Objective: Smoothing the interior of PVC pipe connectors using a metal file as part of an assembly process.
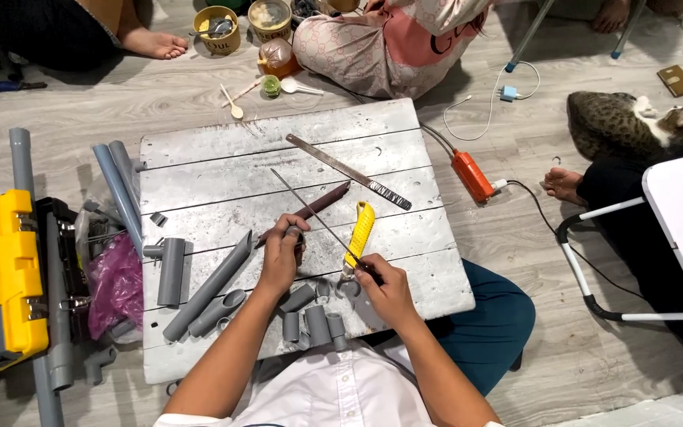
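1. We sit on the floor at a low grey board counter (pixel 199 150), working on a small grey pipe piece (pixel 294 232).
2. Our left hand (pixel 281 257) has its fingers closed around that pipe piece, holding it just above the middle of the counter.
3. Our right hand (pixel 385 286) pinches the lower end of a thin metal rod (pixel 314 215), fingers closed on it; the rod slants up to the left, passing right beside the pipe piece.
4. We judge the step in hand to be working the rod against the held piece; whether they touch is unclear.
5. A yellow utility knife (pixel 360 229), a metal file (pixel 348 171) and cut pipe offcuts (pixel 314 323) lie near.
6. The next move seems to call for a steady left grip and careful aim of the rod.
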